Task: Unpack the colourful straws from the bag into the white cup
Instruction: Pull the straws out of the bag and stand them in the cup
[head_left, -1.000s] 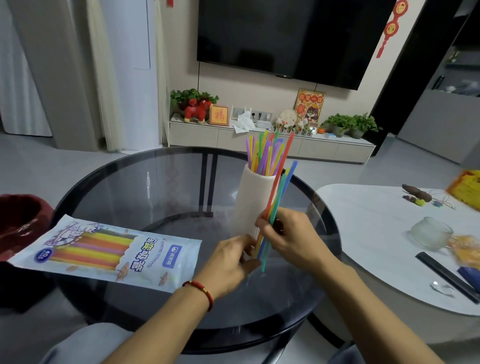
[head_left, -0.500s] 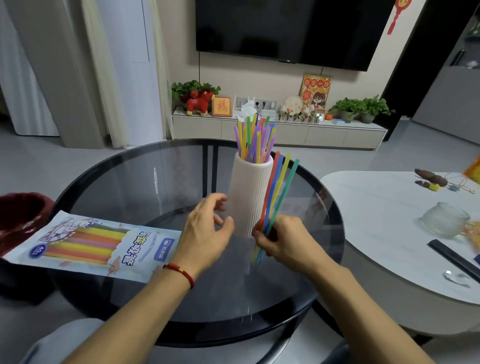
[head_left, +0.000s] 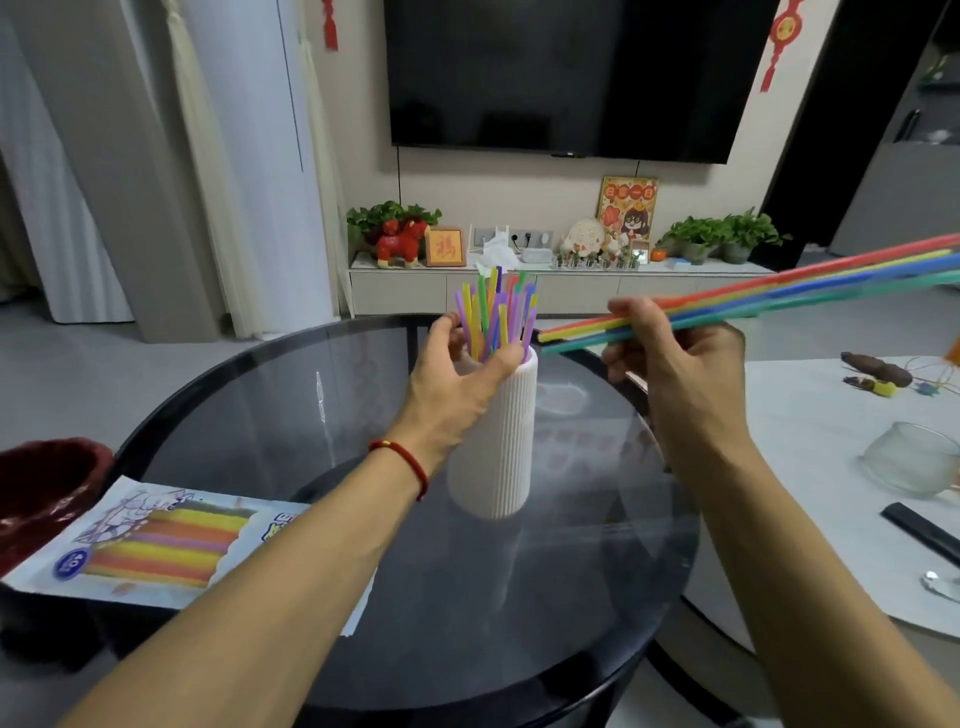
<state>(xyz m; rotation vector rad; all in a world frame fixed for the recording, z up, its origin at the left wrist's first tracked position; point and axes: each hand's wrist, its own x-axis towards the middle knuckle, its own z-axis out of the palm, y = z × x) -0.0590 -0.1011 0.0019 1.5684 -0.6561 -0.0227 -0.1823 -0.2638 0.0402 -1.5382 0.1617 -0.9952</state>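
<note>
With the left hand (head_left: 457, 384) gripping the rim of the white ribbed cup (head_left: 496, 441) and the right hand (head_left: 670, 358) pinching a near-horizontal straw bundle (head_left: 779, 293), misaligned insertion may snag the standing straws (head_left: 493, 312) or tip the cup.

Both our forearms reach forward from the lower edge of the view, bare to the elbow. Our left hand (head_left: 457, 382) is raised with its back toward us, the thumb hooked over a rim at the right and the fingers (head_left: 441, 332) curled around the far side, closed in a loose grasp. A red cord bracelet (head_left: 402, 462) circles the left wrist. Our right hand (head_left: 670, 358) is lifted slightly higher and held apart from the left, its back also facing us, the fingers (head_left: 631, 314) folded down and pinched tight against the thumb in a firm grip. The right wrist bends a little upward, the forearm angling in from the lower right.
</note>
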